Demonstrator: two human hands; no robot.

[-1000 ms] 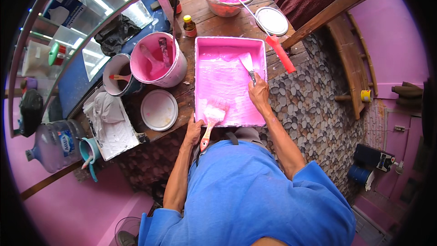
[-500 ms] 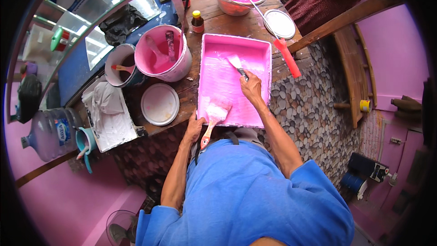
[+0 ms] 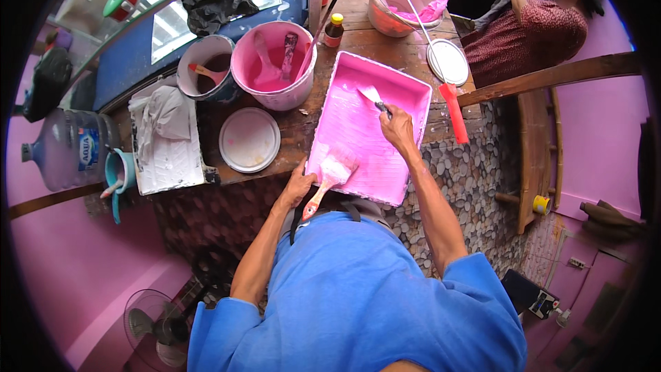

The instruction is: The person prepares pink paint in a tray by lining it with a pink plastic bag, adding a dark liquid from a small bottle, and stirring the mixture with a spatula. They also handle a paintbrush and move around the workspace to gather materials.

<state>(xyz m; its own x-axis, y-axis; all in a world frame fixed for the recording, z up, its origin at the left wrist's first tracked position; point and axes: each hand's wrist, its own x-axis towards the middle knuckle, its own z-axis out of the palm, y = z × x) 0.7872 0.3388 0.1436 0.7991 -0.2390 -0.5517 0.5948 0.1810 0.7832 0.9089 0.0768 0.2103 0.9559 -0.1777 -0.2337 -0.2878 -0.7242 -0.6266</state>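
A paint tray (image 3: 389,69) coated in pink paint lies at an angle over the near table edge, against my body. My right hand (image 3: 398,127) grips the handle of a scraper (image 3: 370,95), whose paint-smeared blade is over the tray's far half. My left hand (image 3: 297,184) holds the tray's near-left edge; its fingers are partly hidden. Beside that hand, a wide paintbrush (image 3: 330,180) rests across the tray's near-left corner, bristles inside and wooden handle sticking out toward me.
Left of the tray stand a pink paint bucket (image 3: 279,100) with brushes, a dark-paint bucket (image 3: 219,89) and a round lid (image 3: 249,139). Beyond are a small bottle (image 3: 333,31) and a basin (image 3: 389,24). A red-handled roller (image 3: 453,114) overhangs the right edge. Another person (image 3: 516,45) is far right.
My view has swung, so the table items appear shifted. The tray looks slightly more turned. Both hands keep their holds, and the other person's raised hand now shows.
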